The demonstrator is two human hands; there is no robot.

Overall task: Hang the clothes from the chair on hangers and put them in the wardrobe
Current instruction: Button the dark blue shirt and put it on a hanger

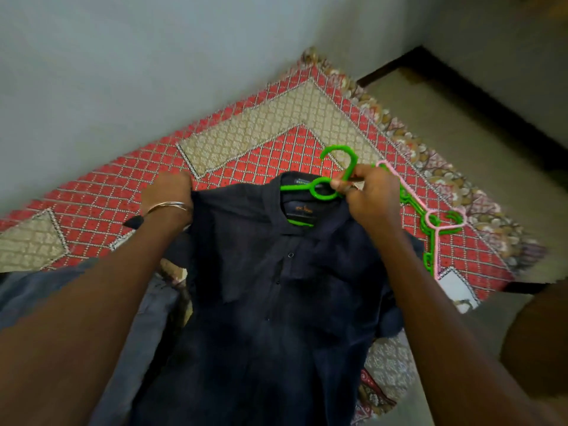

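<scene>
View: looking down from the head at two outstretched arms above a patterned rug [246, 139], red and beige, lying on the floor beside a pale wall.
Shirt: a dark navy button-front shirt [276, 287] is held up in front of the person, collar farthest from them, its length running from the collar back toward the body.
Hanger in use: a green hanger [325, 186] sits in the collar opening, hook pointing up and away; part of it is hidden inside the shirt.
Left hand: the left hand [167, 192], bangles at the wrist, grips the shirt's left shoulder fabric with curled fingers.
Right hand: the right hand [372, 192] pinches the green hanger at its neck, just beside the collar.
Key relation: the hands are well apart, one at each end of the shoulder line, so the hanger's arm likely needs to slide sideways toward the left hand's shoulder.
Spare hangers: a pink hanger [412, 195] and another green hanger [430, 229] lie on the rug, right of the right hand.
Wardrobe: not in view.
Other cloth: grey fabric [37, 290] at lower left.
</scene>
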